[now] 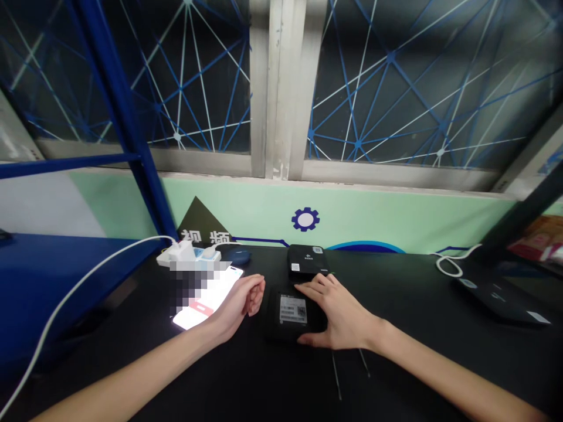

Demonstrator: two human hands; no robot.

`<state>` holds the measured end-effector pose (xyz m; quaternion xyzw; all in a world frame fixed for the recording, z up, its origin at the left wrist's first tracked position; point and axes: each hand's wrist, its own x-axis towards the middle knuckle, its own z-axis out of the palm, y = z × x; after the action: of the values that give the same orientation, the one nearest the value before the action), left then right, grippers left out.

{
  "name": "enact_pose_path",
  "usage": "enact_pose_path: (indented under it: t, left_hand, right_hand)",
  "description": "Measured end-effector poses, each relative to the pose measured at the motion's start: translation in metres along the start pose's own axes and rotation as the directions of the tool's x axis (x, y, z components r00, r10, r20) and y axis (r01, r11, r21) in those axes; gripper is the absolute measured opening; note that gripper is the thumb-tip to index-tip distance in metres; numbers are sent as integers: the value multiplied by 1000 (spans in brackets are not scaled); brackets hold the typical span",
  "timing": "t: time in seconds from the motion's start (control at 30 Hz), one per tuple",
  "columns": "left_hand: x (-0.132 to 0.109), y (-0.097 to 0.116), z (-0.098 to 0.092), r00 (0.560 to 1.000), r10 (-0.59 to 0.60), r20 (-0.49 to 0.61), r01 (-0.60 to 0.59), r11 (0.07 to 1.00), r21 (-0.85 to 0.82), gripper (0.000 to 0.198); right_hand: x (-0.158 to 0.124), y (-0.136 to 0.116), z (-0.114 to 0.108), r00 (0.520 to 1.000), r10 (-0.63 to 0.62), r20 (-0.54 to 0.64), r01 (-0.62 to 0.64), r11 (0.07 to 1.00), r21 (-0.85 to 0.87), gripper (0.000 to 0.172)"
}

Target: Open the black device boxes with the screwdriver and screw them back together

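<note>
A flat black device with a white printed label [292, 309] lies on the black table. My right hand [341, 313] spans its right side, thumb at the near edge and fingers at the far edge. My left hand [247, 298] is held just left of the device, its fingers curled in, with nothing visible in them. Beside it lies a smartphone [211, 299] with a lit screen, partly behind my left wrist. Two thin metal rods [336, 375] stick out below my right hand; their other ends are hidden.
A black box with stickers [308, 261] sits behind the device. At the back left are a white power strip [189, 254] with a plugged-in charger and a dark blue mouse [236, 256]. Another black box [501, 299] and a white cable [449, 268] lie to the right.
</note>
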<state>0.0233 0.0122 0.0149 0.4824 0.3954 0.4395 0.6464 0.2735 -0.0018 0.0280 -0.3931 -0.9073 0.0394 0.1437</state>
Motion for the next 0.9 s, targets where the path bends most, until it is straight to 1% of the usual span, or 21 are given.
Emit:
enact_pose_path:
  t: [0.1,0.23,0.3,0.37,0.43,0.53,0.57,0.63,0.73,0.8,0.9]
  left_hand:
    - [1,-2,-1,1000,-2,-3,2,1000,2,33]
    - [2,-3,-2,1000,7,-21,-7,1000,2,33]
    - [1,-2,-2,997,10,-70,-10,1000,3,33]
    - [0,-1,-2,990,29,-136,-29,1000,3,31]
    - [-3,0,-1,975,102,-195,-102,995,8,26]
    - [-7,2,2,932,254,-258,-257,966,23,14]
    - [-9,2,3,926,276,-258,-280,960,18,14]
    - [-12,3,6,944,250,-217,-258,966,-11,23]
    - [-16,3,11,985,133,-108,-138,989,-45,38]
    - [-19,4,14,996,73,-60,-76,996,-44,44]
    - [-22,7,17,997,70,-20,-71,997,-18,41]
  right_hand:
    - [2,0,0,1000,16,9,-16,1000,15,97]
    - [2,1,1,999,24,-34,-22,997,69,98]
    - [2,2,3,998,21,-66,-13,993,119,100]
    - [1,5,6,994,13,-107,5,986,169,99]
    - [1,8,9,987,-2,-158,33,980,198,96]
    - [1,11,10,973,-37,-229,83,978,194,94]
    - [1,11,10,966,-52,-253,102,977,187,92]
    - [0,12,10,948,-84,-308,143,974,176,83]
    - [-1,12,11,911,-119,-394,193,969,155,68]
    - [-2,11,12,890,-134,-435,210,969,131,64]
    - [-4,10,15,857,-154,-492,231,968,98,62]
